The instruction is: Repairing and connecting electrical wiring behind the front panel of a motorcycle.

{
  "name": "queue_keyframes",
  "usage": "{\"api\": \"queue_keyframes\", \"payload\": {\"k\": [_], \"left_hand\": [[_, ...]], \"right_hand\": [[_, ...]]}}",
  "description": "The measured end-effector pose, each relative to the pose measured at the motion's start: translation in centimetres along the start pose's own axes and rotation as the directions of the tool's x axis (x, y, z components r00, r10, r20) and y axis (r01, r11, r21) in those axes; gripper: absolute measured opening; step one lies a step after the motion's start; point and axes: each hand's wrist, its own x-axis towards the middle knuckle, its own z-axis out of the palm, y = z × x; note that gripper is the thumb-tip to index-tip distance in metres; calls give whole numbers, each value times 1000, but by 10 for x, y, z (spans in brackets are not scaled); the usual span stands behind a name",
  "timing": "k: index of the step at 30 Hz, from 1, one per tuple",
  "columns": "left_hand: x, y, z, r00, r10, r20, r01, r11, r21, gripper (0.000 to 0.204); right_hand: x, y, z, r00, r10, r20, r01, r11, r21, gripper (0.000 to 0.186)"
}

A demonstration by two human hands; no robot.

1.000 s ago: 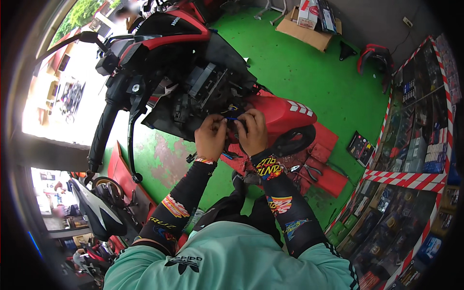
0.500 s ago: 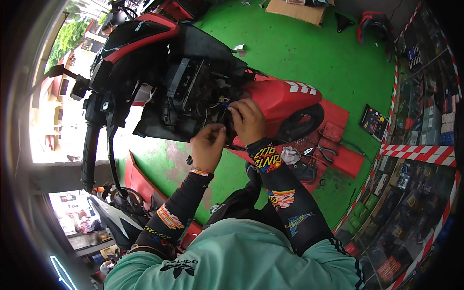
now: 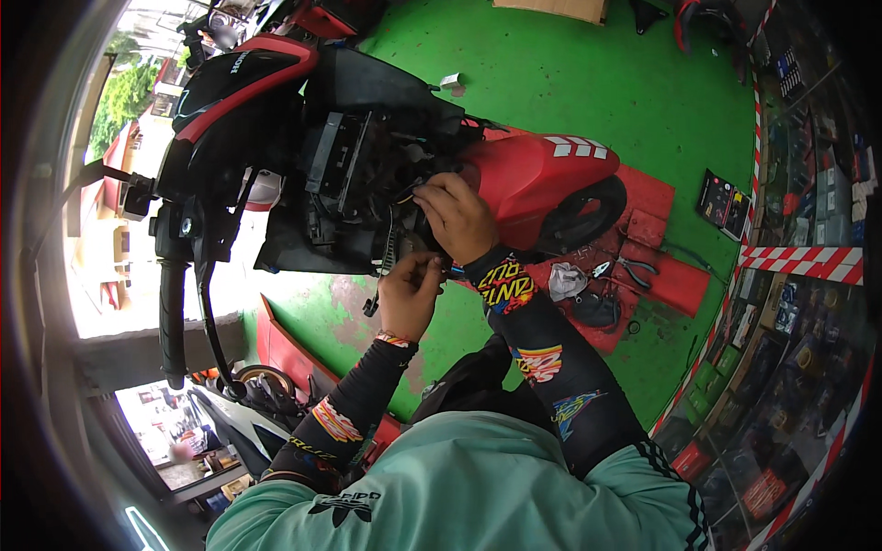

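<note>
Before me stands a black and red motor scooter (image 3: 239,101) with its front panels off, baring a dark cavity of wiring. My right hand (image 3: 457,218) is closed in a pinch at this cavity, on a thin wire (image 3: 405,198) with a yellow part. Lower and to the left, my left hand (image 3: 410,296) has thumb and fingertips pressed together; what they hold is too small to make out. A bit of blue shows just right of its fingertips. A pale ribbed strip (image 3: 390,241) hangs between the hands and the scooter's frame, and a small black connector-like piece (image 3: 370,305) dangles beside my left hand.
The red front fender (image 3: 542,174) and front wheel (image 3: 583,216) lie to the right. Pliers (image 3: 636,273) and a crumpled white cloth (image 3: 568,280) rest on the red platform (image 3: 675,285). Glass display cases (image 3: 799,349) with red-and-white tape line the right side. The handlebar grip (image 3: 172,317) juts out left.
My right hand has shifted a little left and up along the wiring. My left hand has moved slightly down and right. The whole view has shifted slightly.
</note>
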Motion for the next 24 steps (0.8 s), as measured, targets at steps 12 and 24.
{"api": "queue_keyframes", "payload": {"k": [12, 24], "left_hand": [[4, -12, -4, 998, 11, 55, -12, 1000, 2, 17], [1, -28, -11, 992, 10, 124, -16, 999, 47, 15]], "right_hand": [[-17, 6, 5, 984, -138, 112, 147, 986, -76, 36], [-26, 9, -4, 963, -184, 197, 219, 960, -173, 44]]}}
